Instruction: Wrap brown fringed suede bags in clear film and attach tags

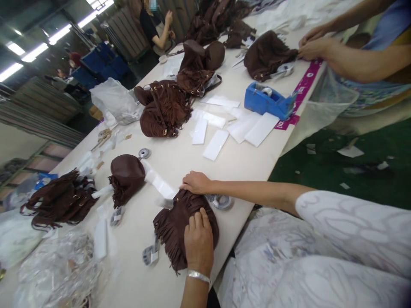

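Observation:
A dark brown fringed bag (175, 224) lies on the table edge in front of me, its fringe spread to the left. My left hand (199, 239), a silver bracelet on its wrist, is closed on the bag's near side with fingers bent; its thumb is hidden. At the bag's far upper edge, my right hand (196, 182) grips the material with curled fingers. A grey strap coil (221, 201) in clear wrap sits against the bag beside my right wrist. Another wrapped grey piece (150, 254) rests left of the fringe.
Brown bags (127, 173) stand along the table, with a fringed pile (62, 201) at the left. A blue tape dispenser (268, 100) is near white sheets (216, 145). Clear plastic bags (61, 273) heap at lower left. A co-worker's hands (313, 45) hold another bag (268, 55).

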`<state>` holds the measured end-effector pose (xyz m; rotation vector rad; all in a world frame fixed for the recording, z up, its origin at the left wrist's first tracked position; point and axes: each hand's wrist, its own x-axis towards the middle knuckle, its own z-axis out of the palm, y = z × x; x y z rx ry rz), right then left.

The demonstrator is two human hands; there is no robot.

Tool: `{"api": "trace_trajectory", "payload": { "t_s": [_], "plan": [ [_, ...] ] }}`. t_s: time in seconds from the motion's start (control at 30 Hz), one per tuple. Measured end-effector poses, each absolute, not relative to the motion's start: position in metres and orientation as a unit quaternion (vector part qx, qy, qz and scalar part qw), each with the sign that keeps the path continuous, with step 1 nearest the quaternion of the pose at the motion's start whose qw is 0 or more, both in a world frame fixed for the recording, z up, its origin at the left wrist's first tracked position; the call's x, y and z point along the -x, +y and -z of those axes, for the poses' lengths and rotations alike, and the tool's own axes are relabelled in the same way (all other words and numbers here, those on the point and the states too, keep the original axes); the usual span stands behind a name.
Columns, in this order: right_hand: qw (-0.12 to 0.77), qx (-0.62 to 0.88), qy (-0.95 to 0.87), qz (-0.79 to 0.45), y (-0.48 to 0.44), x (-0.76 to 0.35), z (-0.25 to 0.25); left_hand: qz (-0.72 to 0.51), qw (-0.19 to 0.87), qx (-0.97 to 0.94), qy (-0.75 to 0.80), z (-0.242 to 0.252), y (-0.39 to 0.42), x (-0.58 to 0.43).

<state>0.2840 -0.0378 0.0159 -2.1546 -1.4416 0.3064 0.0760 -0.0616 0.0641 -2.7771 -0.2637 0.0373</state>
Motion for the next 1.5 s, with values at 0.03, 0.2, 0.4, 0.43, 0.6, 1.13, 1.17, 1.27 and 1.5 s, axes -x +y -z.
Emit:
{"api": "trace_trajectory", "payload": {
  "t_s": [0.03,0.2,0.4,0.43,0.6,1.13,1.17,1.27,1.5],
  "plan": [
    [0.257,0.799,-0.53,-0.122,-0.034,-0.284,-0.013,-0.004,0.173,0.981,-0.088,-0.063,-0.06,-0.074],
    [0.239,0.806,-0.518,-0.158,-0.014,-0.291,-0.001,0.097,0.119,0.985,-0.077,-0.049,-0.056,-0.056],
    [0.212,0.774,-0.577,-0.154,0.001,-0.306,0.0,0.202,0.026,0.977,-0.054,-0.031,-0.062,-0.044],
    [0.207,0.766,-0.591,-0.148,0.001,-0.307,-0.001,0.214,0.015,0.975,-0.051,-0.029,-0.062,-0.044],
    [0.181,0.739,-0.637,-0.126,0.003,-0.308,-0.001,0.229,-0.018,0.972,-0.038,-0.023,-0.062,-0.044],
    [0.125,0.757,-0.637,-0.081,0.005,-0.299,0.002,0.003,0.048,0.998,-0.051,-0.051,-0.08,-0.085],
    [0.123,0.754,-0.64,-0.08,0.005,-0.299,0.002,-0.013,0.053,0.997,-0.048,-0.055,-0.078,-0.091],
    [0.117,0.746,-0.651,-0.082,0.006,-0.3,0.003,-0.03,0.057,0.998,-0.019,-0.055,-0.069,-0.102],
    [0.111,0.735,-0.665,-0.075,0.008,-0.306,0.002,-0.021,0.069,0.997,0.035,-0.048,-0.062,-0.092]
  ]
}}
